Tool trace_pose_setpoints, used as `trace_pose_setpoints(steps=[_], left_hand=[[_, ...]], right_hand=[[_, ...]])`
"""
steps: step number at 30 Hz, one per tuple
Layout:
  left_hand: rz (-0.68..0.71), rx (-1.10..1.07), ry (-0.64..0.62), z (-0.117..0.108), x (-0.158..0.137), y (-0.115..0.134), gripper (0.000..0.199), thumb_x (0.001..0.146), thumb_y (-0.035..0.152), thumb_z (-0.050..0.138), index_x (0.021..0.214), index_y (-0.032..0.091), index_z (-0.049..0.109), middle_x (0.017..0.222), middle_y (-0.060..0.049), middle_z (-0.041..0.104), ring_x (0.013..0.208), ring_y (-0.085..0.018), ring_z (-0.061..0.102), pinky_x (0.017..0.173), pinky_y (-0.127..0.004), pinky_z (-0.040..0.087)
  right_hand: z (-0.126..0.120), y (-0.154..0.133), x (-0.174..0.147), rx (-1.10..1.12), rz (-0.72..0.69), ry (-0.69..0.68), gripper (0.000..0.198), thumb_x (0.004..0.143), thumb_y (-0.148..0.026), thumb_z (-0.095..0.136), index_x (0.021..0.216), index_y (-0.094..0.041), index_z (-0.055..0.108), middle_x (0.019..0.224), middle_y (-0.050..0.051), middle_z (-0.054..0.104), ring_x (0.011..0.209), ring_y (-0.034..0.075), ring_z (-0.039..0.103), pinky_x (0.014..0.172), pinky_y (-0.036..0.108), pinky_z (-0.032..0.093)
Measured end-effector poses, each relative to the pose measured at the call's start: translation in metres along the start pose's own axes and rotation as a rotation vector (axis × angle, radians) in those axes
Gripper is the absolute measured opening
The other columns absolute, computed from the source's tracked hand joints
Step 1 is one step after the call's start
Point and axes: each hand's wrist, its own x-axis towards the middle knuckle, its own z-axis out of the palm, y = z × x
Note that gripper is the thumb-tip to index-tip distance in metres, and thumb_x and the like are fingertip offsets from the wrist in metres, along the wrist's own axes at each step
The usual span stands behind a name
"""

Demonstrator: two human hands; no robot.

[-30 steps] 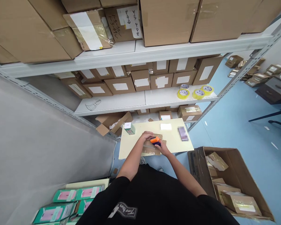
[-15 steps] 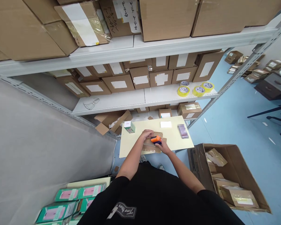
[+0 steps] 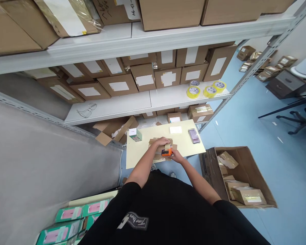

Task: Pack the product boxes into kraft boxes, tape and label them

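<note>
Gripping an orange and black tape dispenser (image 3: pixel 166 153) is the right hand (image 3: pixel 177 157); the left hand (image 3: pixel 163 141), grip unclear, touches brown cardboard (image 3: pixel 158 157).

Right hand (image 3: pixel 177 156) holds orange tape dispenser (image 3: pixel 166 152), apparently

Plain grey wall (image 3: pixel 53 149) along L side, lt-blue floor (image 3: pixel 234 126) w/ a few wht scraps (image 3: pixel 279 140) on R. Wht/grey metal shelving rack (image 3: pixel 153 41) w/ slotted uprights (image 3: pixel 257 68) spans the front, pale-yellow worktop (image 3: pixel 136 154) below. Far R: grey/dk-brown drawer unit (image 3: pixel 283 83) & blk wheeled chair base (image 3: pixel 299 119); light bright, fairly even.
</note>
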Motion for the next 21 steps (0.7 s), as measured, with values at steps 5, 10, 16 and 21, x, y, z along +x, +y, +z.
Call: trace_pose_setpoints(steps=[5,10,16,21], left_hand=[[-0.094,-0.044,0.003,0.0,0.006,-0.006,0.02,0.065,0.01,0.073,0.081,0.017,0.082,0.075,0.0,0.076,0.066,-0.015,0.06,0.067,-0.025,0.049],[-0.138,-0.087,0.113,0.003,0.007,-0.011,0.022,0.059,0.003,0.076,0.076,0.016,0.081,0.07,0.0,0.074,0.065,-0.016,0.061,0.07,-0.028,0.052],[-0.087,-0.166,0.278,0.014,-0.002,-0.005,0.02,0.067,0.007,0.074,0.084,0.014,0.082,0.076,-0.005,0.076,0.071,-0.016,0.063,0.076,-0.03,0.055],[0.057,-0.319,0.437,-0.004,-0.026,0.001,0.028,0.077,0.02,0.072,0.103,0.015,0.081,0.098,-0.008,0.079,0.088,-0.018,0.068,0.089,-0.032,0.054]], right_hand=[[0.002,0.005,-0.002,-0.026,-0.035,0.04,0.032,0.077,-0.046,0.084,0.095,-0.023,0.071,0.09,0.004,0.073,0.085,0.026,0.067,0.082,0.04,0.055],[0.001,0.007,-0.001,-0.047,-0.015,0.013,0.034,0.077,-0.048,0.085,0.094,-0.023,0.07,0.09,0.005,0.073,0.084,0.026,0.066,0.083,0.04,0.055],[-0.003,0.003,0.001,-0.069,-0.024,-0.017,0.032,0.08,-0.045,0.082,0.098,-0.022,0.069,0.096,0.007,0.075,0.088,0.027,0.068,0.085,0.042,0.055],[-0.005,0.003,0.0,-0.04,-0.003,-0.04,0.037,0.082,-0.044,0.078,0.109,-0.021,0.068,0.109,0.009,0.076,0.098,0.029,0.069,0.092,0.043,0.054]])
